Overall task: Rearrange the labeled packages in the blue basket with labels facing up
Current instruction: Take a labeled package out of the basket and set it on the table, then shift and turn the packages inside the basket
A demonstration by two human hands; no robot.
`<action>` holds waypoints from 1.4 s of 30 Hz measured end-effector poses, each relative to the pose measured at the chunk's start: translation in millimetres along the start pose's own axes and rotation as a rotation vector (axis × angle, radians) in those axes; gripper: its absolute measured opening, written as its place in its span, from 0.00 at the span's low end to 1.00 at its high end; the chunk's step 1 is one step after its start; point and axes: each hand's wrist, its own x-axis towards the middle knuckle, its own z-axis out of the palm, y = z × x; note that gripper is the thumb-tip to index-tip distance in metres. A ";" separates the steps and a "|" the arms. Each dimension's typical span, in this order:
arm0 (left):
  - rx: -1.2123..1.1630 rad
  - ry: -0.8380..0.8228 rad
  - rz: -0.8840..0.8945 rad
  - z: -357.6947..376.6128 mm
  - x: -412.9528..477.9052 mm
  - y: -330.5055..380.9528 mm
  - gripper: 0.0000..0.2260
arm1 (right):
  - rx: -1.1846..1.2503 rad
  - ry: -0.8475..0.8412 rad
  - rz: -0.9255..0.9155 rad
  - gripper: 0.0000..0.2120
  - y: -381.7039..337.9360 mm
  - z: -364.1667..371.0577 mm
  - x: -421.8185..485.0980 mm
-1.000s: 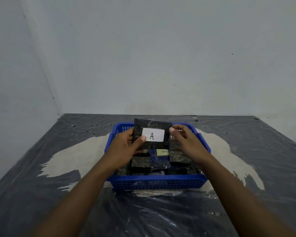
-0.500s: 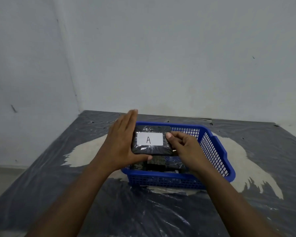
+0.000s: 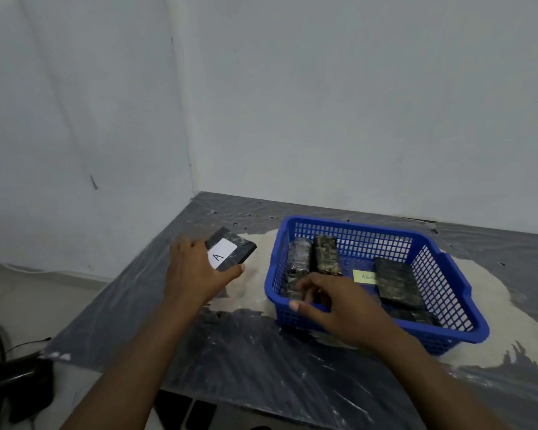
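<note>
A blue plastic basket [image 3: 448, 268] stands on the table right of centre. Inside lie several dark wrapped packages, among them one upright pair [image 3: 325, 254] at the left and a flat one [image 3: 396, 283] at the right, plus a yellow label [image 3: 363, 277]. My left hand [image 3: 196, 271] holds a black package with a white "A" label [image 3: 230, 251] face up, just above or on the table left of the basket. My right hand [image 3: 333, 308] reaches over the basket's near left rim, fingers curled on a package there.
The table is covered in wrinkled grey plastic sheet [image 3: 261, 361] with a pale patch under the basket. White walls meet in a corner behind. A black object [image 3: 19, 386] and cable lie on the floor at the lower left, past the table's left edge.
My left hand has carried the "A" package out of the basket to the table on its left. My right hand let go of it and went into the basket. The view swung left.
</note>
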 end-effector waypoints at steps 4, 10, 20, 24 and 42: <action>0.079 -0.122 -0.105 33.6 10.7 12.0 0.38 | -0.020 0.014 -0.036 0.16 -0.2 2.1 -2.8; 0.181 -0.124 -0.239 69.4 11.1 22.0 0.41 | -0.096 0.065 -0.047 0.22 1.7 6.8 -4.2; -0.029 -0.091 -0.096 63.4 17.9 44.0 0.45 | -0.119 0.077 -0.046 0.23 2.5 8.9 -3.2; -0.491 -0.263 -0.145 54.5 35.5 97.9 0.33 | 0.063 0.162 -0.018 0.19 -2.5 1.1 -1.3; -0.099 -0.243 0.039 69.7 32.0 130.3 0.19 | -0.557 -0.169 0.765 0.27 113.2 -53.7 23.3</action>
